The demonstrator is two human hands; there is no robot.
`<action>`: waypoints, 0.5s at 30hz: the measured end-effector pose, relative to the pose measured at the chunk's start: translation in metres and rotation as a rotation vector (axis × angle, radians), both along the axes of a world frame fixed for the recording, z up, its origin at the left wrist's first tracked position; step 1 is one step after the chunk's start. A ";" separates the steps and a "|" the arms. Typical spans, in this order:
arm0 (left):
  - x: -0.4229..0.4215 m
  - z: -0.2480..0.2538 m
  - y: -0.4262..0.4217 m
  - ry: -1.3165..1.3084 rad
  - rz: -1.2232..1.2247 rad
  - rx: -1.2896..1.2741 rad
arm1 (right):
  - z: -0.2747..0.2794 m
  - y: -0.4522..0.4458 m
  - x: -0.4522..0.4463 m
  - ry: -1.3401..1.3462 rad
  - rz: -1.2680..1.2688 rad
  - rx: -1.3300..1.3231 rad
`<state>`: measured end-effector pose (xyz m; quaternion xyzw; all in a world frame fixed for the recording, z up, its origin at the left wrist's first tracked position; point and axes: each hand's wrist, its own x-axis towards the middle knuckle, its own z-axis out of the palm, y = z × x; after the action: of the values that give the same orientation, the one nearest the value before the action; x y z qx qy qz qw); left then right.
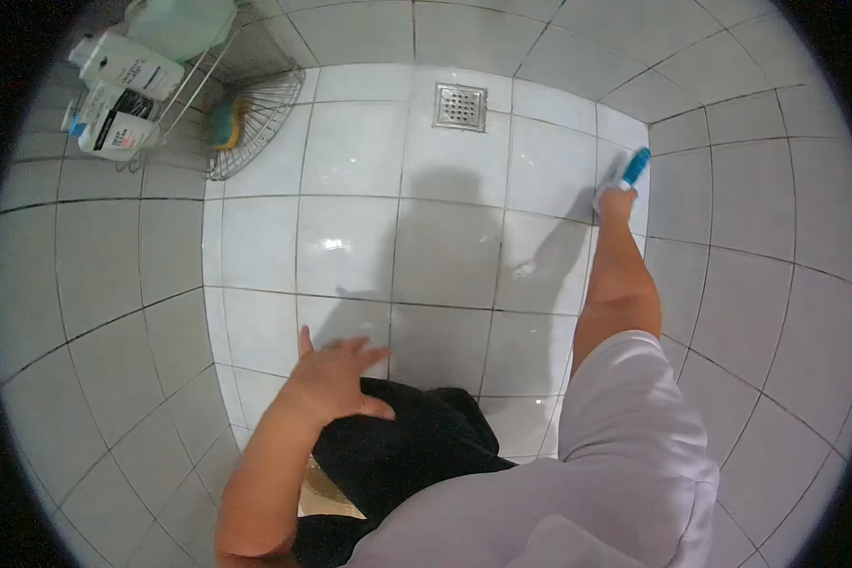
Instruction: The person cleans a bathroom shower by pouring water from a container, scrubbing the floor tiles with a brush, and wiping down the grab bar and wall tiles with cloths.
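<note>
My right hand [616, 203] reaches out to the far right, closed around a scrub brush with a blue part [637, 168]. The brush is down by the edge where the white floor tiles [544, 180] meet the right wall; its bristles are hard to make out. Some white suds seem to lie around that hand. With fingers spread and nothing in it, my left hand [336, 379] hovers over the floor close to my dark shorts [407, 431].
A metal drain [460, 107] is set in the floor at the back. In the left corner a wire rack [270, 118] carries a sponge [225, 125], with white bottles [118, 118] and a pale green container [185, 28] above. Tiled walls enclose both sides.
</note>
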<state>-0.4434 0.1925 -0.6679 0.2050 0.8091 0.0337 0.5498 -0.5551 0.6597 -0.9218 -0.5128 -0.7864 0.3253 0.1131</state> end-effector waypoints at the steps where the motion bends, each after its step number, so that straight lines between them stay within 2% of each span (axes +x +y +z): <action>1: -0.003 -0.005 -0.002 0.178 0.022 0.064 | -0.003 -0.005 -0.007 0.005 0.104 0.033; 2: -0.009 -0.010 -0.002 0.177 0.016 0.064 | -0.002 -0.019 -0.018 0.010 0.209 0.067; 4: -0.026 -0.019 0.001 0.349 0.067 0.029 | 0.026 -0.049 -0.034 0.010 0.335 -0.264; 7: -0.037 -0.026 0.011 0.438 0.190 -0.010 | 0.048 -0.048 -0.035 0.019 0.472 -0.283; 8: -0.036 -0.025 0.014 0.440 0.195 -0.015 | 0.062 -0.046 -0.030 0.072 0.418 -0.234; 10: -0.032 -0.025 0.020 0.486 0.202 0.053 | 0.048 -0.010 -0.024 0.108 0.268 0.104; 12: -0.026 -0.030 0.019 0.463 0.203 0.038 | 0.040 0.018 -0.014 0.010 0.124 0.202; 13: -0.024 -0.035 0.016 0.446 0.211 0.022 | 0.035 0.032 -0.010 0.010 0.128 0.203; 15: -0.021 -0.049 0.006 0.417 0.229 -0.021 | 0.025 0.053 -0.003 -0.203 0.159 0.153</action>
<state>-0.4645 0.1990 -0.7167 0.1087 0.9234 0.0441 0.3655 -0.5577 0.7126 -0.8972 -0.4691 -0.8543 0.2190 0.0456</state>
